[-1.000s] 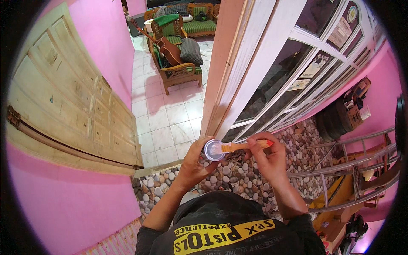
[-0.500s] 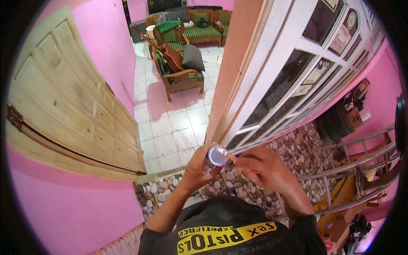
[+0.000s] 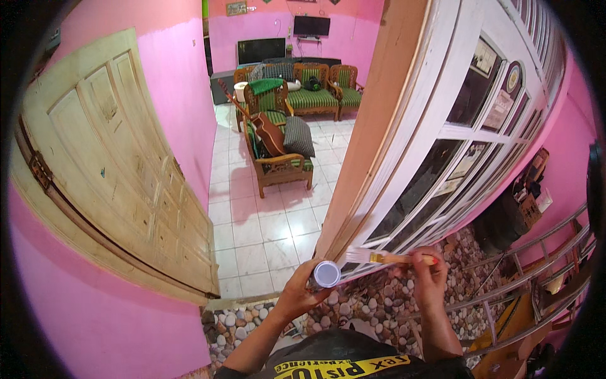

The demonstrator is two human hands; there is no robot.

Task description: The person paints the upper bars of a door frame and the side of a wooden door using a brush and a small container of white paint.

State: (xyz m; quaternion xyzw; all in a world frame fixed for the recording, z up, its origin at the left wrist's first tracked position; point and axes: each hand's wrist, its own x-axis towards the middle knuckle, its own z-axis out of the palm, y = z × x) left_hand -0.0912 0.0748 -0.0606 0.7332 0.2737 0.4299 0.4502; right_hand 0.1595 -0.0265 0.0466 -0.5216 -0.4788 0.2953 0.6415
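My left hand (image 3: 302,292) is wrapped round a small open paint can (image 3: 327,274) with pale lilac-white paint inside. In my right hand (image 3: 431,278) is a paintbrush (image 3: 398,258) with a wooden handle, red near its end. Its whitish bristles point left, close beside the white window frame (image 3: 413,148); whether they touch it I cannot tell. The brush is apart from the can. Behind the can rises a brown door post (image 3: 372,126), joined to the white frame.
A worn cream door (image 3: 120,164) stands at the left. Beyond the doorway is a wooden armchair (image 3: 281,167) with a guitar (image 3: 270,136) and a cushion. Pebbles (image 3: 366,306) cover the floor below me. A metal ladder (image 3: 536,249) lies at the right.
The brush has come out of the can and swung up to the window frame. My right hand has moved right, the can lower. My view has tilted up, showing more of the room.
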